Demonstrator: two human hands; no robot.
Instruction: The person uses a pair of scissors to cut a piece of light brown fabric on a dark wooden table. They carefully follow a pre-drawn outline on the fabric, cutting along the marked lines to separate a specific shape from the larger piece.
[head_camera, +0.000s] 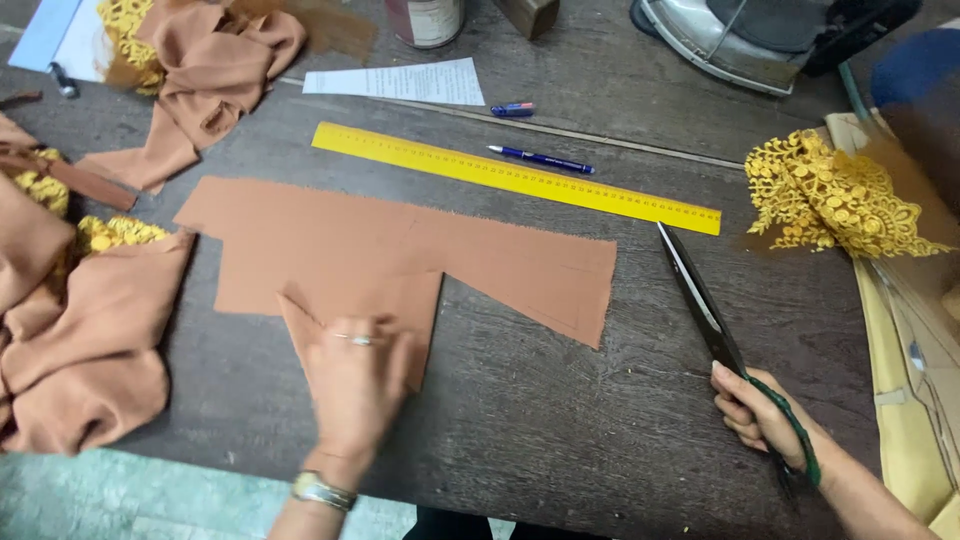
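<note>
A flat piece of tan-brown fabric (400, 250) lies spread on the dark wooden table (560, 420). My left hand (355, 380), with a ring and a wristwatch, rests palm down on the fabric's lower flap. My right hand (765, 420) grips the green-wrapped handles of large scissors (700, 300). Their long blades lie on the table, pointing away toward the end of a yellow ruler (510, 178), just right of the fabric's edge.
A blue pen (540, 159) lies beyond the ruler, with a paper sheet (400, 82) and a small marker (512, 109) further back. Bunched tan fabric (80, 340) with yellow lace sits left, more yellow lace (830, 195) right, an iron (740, 35) at the far right.
</note>
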